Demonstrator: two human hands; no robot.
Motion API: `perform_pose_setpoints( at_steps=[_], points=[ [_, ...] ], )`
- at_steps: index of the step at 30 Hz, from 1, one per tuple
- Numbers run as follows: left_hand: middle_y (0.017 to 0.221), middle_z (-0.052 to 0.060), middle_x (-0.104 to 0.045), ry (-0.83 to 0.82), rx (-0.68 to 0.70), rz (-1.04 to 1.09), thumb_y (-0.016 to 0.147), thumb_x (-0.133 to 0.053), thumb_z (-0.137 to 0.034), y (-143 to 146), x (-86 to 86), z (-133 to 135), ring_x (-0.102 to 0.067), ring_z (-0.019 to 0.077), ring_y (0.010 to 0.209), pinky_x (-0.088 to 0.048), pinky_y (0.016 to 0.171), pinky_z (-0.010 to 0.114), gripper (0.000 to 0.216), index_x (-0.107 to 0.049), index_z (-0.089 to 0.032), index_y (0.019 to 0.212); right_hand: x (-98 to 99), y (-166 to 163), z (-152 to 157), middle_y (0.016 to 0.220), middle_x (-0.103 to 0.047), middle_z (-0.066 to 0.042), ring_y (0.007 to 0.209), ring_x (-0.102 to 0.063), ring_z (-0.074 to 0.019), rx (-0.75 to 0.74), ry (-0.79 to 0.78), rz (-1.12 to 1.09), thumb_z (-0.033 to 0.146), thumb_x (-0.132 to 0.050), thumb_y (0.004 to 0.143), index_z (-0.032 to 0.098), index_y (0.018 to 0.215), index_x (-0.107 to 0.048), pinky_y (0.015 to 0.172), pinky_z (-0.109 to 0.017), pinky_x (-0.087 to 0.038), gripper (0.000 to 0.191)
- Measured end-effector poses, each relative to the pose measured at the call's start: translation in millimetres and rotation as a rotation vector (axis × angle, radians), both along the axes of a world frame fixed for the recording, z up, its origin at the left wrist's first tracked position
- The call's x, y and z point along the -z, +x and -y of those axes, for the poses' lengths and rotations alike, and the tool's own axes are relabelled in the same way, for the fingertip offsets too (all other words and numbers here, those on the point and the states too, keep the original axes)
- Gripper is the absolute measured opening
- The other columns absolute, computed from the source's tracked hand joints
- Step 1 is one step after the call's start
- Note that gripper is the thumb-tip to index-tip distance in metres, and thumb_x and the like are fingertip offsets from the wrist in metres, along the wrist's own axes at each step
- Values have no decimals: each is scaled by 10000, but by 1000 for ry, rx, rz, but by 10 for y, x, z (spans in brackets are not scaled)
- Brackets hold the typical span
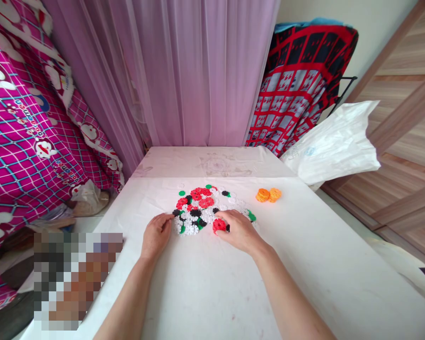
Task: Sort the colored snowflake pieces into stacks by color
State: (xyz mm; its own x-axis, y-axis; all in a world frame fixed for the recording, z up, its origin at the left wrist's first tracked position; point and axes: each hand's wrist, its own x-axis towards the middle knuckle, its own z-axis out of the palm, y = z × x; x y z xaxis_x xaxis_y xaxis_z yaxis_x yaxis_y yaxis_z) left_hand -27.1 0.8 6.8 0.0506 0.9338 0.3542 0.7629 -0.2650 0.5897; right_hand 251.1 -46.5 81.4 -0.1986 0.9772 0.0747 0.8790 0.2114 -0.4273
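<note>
A loose pile of plastic snowflake discs in white (191, 229), red (201, 193), black (195, 213) and green (181, 193) lies on the white-covered table (212, 293). My right hand (238, 230) is closed around a small stack of red discs (219, 225) at the pile's near right side. At the left edge of the pile, my left hand (158, 232) has its fingers bent and drawn together, the tips by a black disc (176, 213). Whether they grip that disc is too small to make out. Farther right sit two orange disc stacks (269, 194), side by side.
A purple curtain (198, 71) hangs behind the table. To the right are a white plastic bag (336, 141), a red patterned cloth (290, 89) and wooden doors (406, 156). Pink checked fabric (38, 127) hangs at the left, with a blurred-out patch (81, 278) below.
</note>
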Motion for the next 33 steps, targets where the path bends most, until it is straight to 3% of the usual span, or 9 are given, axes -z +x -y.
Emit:
perform_pose_setpoints(
  at_steps=[17, 23, 28, 33],
  points=[
    [1040, 57, -745, 12, 5, -7, 850, -432, -337, 1, 7, 11, -666, 223, 1017, -510, 949, 355, 336, -730, -225, 957, 52, 56, -38, 1142, -680, -65, 1089, -585, -218, -15, 5, -12, 222, -616, 801, 220, 1183, -638, 941, -318, -425, 383],
    [1018, 43, -750, 8, 3, -15, 844, -445, -320, -1, -1, 3, -667, 221, 1022, -511, 959, 359, 316, -732, -240, 951, 22, -5, -429, 1146, -686, -34, 1077, -607, -195, 54, -1, 51, 203, -556, 860, 248, 1061, -697, 933, -298, -440, 250],
    [1018, 53, -750, 13, -1, -10, 843, -440, -317, -11, 20, -10, -670, 225, 1013, -516, 952, 367, 325, -734, -229, 951, 54, -187, -821, 1275, -639, -24, 1185, -544, -196, -106, 40, 139, 181, -608, 814, 245, 1128, -676, 1033, -301, -381, 328],
    [1014, 46, -752, 23, 5, 1, 840, -449, -313, -8, 33, -18, -670, 222, 1013, -514, 954, 363, 316, -735, -236, 950, 131, -310, -989, 1204, -675, -41, 1153, -558, -233, -173, 14, 244, 246, -611, 813, 250, 1174, -652, 1009, -362, -396, 364]
  ],
)
